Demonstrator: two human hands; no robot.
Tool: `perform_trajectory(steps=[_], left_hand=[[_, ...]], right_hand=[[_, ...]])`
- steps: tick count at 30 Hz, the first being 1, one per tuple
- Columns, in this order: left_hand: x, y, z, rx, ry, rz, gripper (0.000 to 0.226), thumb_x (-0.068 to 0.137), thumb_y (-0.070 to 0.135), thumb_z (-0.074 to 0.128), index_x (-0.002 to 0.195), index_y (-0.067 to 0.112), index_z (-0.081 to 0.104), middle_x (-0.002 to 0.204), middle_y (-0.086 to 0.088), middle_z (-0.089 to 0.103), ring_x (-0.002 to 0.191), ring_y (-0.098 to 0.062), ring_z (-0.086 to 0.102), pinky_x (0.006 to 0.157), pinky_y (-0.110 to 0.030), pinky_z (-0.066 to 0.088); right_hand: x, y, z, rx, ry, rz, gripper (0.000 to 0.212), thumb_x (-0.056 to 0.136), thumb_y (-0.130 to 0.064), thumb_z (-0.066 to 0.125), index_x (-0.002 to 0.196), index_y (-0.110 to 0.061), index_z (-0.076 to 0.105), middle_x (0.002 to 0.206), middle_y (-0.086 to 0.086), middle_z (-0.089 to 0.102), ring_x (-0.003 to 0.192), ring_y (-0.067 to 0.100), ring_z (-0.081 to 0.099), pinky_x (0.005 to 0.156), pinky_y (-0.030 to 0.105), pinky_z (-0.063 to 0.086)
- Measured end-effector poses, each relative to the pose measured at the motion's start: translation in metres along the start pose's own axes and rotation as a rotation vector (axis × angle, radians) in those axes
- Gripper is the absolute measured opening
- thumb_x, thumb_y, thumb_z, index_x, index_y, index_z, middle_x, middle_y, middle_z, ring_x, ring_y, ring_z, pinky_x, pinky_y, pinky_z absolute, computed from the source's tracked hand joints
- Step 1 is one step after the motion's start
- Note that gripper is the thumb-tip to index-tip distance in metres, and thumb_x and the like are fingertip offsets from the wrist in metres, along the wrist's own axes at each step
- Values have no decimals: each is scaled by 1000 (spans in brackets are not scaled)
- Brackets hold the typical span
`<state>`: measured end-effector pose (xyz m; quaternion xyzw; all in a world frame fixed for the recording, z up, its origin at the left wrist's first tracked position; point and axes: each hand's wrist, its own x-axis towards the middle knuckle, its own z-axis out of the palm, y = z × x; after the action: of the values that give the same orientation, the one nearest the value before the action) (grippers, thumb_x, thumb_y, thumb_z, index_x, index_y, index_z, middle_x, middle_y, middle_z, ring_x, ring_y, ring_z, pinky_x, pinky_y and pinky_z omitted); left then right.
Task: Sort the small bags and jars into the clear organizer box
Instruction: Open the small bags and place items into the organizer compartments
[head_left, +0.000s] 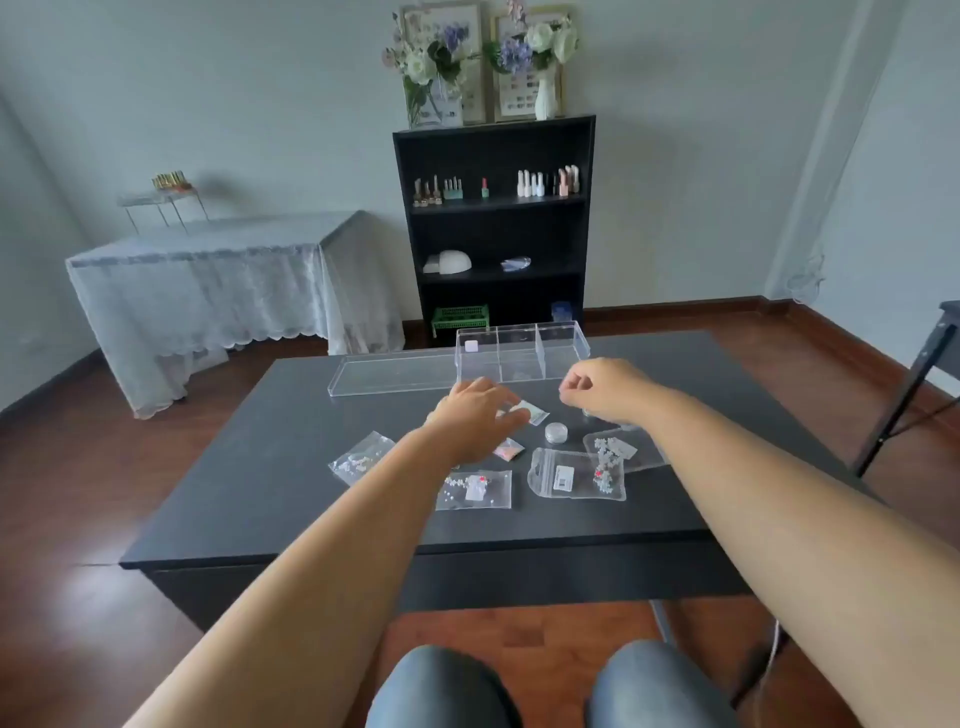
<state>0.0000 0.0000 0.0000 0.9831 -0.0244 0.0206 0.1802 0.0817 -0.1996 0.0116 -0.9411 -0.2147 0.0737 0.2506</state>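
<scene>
Two hands over a dark table (260, 467), small bags and a jar spread beneath.
Left hand (475, 415): fingers spread, relaxed, touching a bag (532, 414). Right hand (602, 388): loosely curled, contents not discernible. Jar (556, 432) between hands; organizer (522, 345) just beyond both, its lid (389, 371) beyond-left.

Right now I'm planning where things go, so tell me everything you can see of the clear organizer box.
The clear plastic organizer box stands upright at the far side of the black table, open on top, with two dividers making three compartments. The left one holds a small pale square item; something faint lies in the middle one. A clear flat lid or tray lies against its left side. Neither hand touches it.
</scene>
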Motion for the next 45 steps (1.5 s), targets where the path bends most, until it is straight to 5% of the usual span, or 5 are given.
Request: perform_trajectory(steps=[8, 19, 30, 39, 45], left_hand=[[-17, 11, 46, 141, 55, -46, 60, 73, 82, 36, 90, 34, 69, 126, 5, 51, 121, -28, 29, 95, -43, 28], [-12, 26, 59, -167, 199, -100, 4, 84, 41, 59, 83, 40, 63, 109, 16, 56, 109, -22, 39, 82, -35, 27], [-8, 21, 39, -757, 441, 69, 13, 83, 26, 73, 80, 36, 66, 69, 24, 63, 65, 3, 56, 59, -12, 43], [-22, -1, 36, -1005, 217, -48, 44, 81, 7, 76, 110, 38, 64, 97, -8, 68, 72, -23, 67, 63, -35, 59], [-24, -15, 34, -1212, 196, -141, 29, 87, -9, 62, 74, 13, 76, 88, -8, 75, 72, -24, 69, 65, -28, 58]], right_hand=[[-30, 32, 10, 14, -202, -11, 20, 72, -48, 79, 87, -37, 70, 90, -17, 69, 82, 0, 63, 63, 21, 43], [-28, 40, 17, -1, -189, -59, 30, 61, -53, 84, 85, -42, 69, 88, -14, 63, 79, 3, 59, 62, 23, 41], [-32, 26, 40, 652, -107, -71, 14, 79, -26, 80, 91, -27, 72, 76, -3, 73, 68, 11, 59, 55, 25, 47], [-29, 15, 58, 1088, 28, -34, 14, 87, 0, 67, 90, -13, 71, 67, 5, 71, 47, 12, 59, 44, 22, 49], [-27, 2, 69, 1134, -95, -71, 38, 85, 12, 62, 72, -20, 77, 83, 9, 72, 55, 14, 62, 49, 22, 53]])
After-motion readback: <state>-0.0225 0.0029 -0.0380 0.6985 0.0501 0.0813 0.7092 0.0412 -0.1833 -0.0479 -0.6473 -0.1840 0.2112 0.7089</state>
